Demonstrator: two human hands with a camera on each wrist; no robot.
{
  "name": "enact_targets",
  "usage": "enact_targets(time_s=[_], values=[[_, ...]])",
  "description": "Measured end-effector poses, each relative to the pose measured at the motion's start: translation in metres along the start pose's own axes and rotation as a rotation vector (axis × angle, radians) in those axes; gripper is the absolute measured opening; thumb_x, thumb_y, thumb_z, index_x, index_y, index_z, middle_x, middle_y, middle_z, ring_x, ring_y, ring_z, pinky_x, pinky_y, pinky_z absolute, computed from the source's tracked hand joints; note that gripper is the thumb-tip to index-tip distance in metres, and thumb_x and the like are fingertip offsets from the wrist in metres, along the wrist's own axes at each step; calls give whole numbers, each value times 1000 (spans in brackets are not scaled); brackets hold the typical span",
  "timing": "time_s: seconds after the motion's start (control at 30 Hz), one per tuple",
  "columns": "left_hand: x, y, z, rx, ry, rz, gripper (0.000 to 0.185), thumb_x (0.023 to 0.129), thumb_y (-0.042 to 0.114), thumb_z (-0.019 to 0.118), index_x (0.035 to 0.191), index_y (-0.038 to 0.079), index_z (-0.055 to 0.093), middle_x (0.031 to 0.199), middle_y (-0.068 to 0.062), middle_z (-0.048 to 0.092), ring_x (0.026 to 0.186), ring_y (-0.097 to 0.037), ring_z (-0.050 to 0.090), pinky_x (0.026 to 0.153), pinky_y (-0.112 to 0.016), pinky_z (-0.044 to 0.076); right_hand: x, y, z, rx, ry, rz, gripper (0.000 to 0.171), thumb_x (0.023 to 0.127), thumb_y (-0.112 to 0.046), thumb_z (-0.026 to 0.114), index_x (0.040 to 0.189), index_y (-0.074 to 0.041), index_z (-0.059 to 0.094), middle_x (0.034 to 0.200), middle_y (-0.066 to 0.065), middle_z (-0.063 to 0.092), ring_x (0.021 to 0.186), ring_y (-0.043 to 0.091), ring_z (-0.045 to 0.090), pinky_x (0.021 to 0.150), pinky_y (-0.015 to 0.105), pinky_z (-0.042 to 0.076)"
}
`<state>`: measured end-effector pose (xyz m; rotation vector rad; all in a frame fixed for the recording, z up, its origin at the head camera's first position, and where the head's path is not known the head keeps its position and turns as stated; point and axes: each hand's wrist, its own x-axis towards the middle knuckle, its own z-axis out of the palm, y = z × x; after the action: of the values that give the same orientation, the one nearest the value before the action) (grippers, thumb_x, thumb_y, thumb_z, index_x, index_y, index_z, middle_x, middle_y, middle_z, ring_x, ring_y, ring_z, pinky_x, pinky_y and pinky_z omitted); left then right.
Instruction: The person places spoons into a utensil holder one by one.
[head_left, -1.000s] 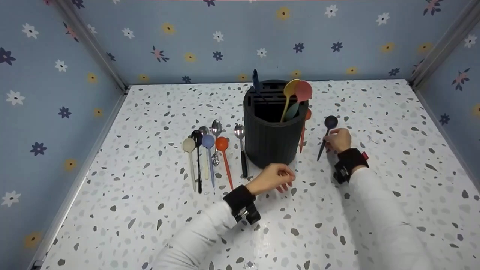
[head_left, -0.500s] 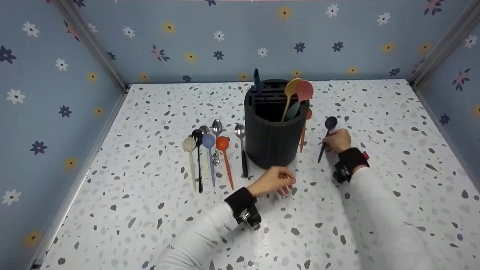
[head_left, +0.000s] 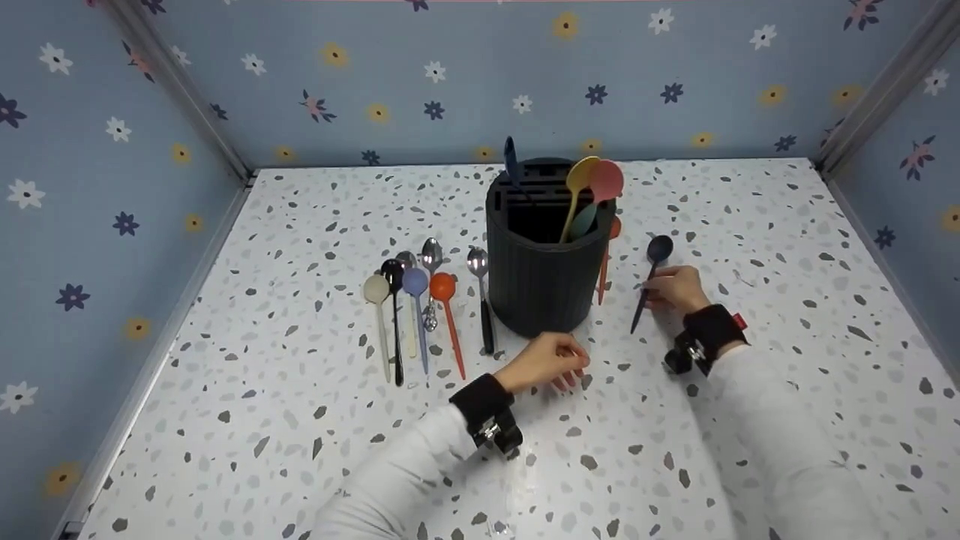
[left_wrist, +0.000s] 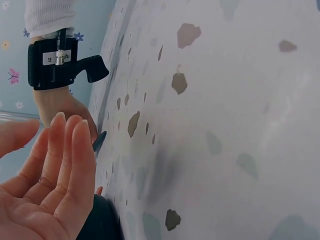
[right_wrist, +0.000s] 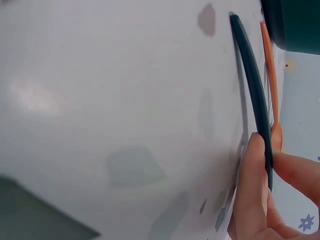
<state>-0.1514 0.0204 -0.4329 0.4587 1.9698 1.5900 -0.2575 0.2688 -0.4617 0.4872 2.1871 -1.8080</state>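
My right hand (head_left: 676, 289) pinches the handle of a dark spoon (head_left: 659, 248) on the table to the right of the black utensil holder (head_left: 547, 289). In the right wrist view the thumb and fingers close on the dark handle (right_wrist: 252, 75), its tip at the table top. My left hand (head_left: 546, 361) hovers in front of the holder with loosely bent fingers and nothing in them. The left wrist view shows its palm (left_wrist: 45, 200) and relaxed fingers. A blue spoon (head_left: 511, 159), a yellow spoon (head_left: 582, 176), a pink spoon (head_left: 606, 180) and a green piece (head_left: 583, 222) stand in the holder.
Left of the holder lie several spoons, among them a beige one (head_left: 376, 289), a purple one (head_left: 415, 282), an orange one (head_left: 442, 286) and a metal one with a black handle (head_left: 486, 322). Another orange spoon (head_left: 604, 270) lies close by the holder's right side. Flowered walls surround the table.
My right hand, still pinching the dark spoon, has shifted slightly toward me, and its wrist has turned a little. The left hand has barely moved.
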Motion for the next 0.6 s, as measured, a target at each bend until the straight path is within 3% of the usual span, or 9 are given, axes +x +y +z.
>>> enact_targets(time_s=[0.07, 0.33, 0.43, 0.6], values=[[0, 1, 1, 3, 1, 1, 17, 85, -1, 51, 96, -14, 55, 88, -34, 58, 76, -51, 55, 64, -52, 52, -2, 0, 0, 19, -5, 4, 40, 82, 5, 53, 116, 18, 38, 58, 0, 60, 53, 8, 60, 58, 23, 55], [18, -24, 3, -24, 25, -24, 15, 85, 1, 54, 95, -10, 57, 86, -31, 60, 73, -46, 58, 60, -46, 54, -17, -2, 2, 126, -65, 66, 42, 84, 2, 54, 119, 10, 32, 66, 2, 61, 60, 12, 61, 67, 27, 56], [21, -27, 4, -43, 37, -34, 14, 84, 1, 55, 94, -9, 57, 84, -29, 60, 65, -37, 60, 58, -42, 55, -22, -2, 4, 164, -86, 102, 47, 84, 1, 55, 123, 8, 29, 69, 2, 61, 61, 12, 62, 70, 28, 55], [23, -29, 5, -92, 52, -54, 13, 84, -1, 54, 93, -9, 57, 83, -30, 60, 55, -18, 56, 57, -37, 56, -31, -1, 7, 134, -120, 132, 53, 85, -3, 56, 129, 6, 27, 72, 1, 61, 65, 13, 63, 74, 28, 54]])
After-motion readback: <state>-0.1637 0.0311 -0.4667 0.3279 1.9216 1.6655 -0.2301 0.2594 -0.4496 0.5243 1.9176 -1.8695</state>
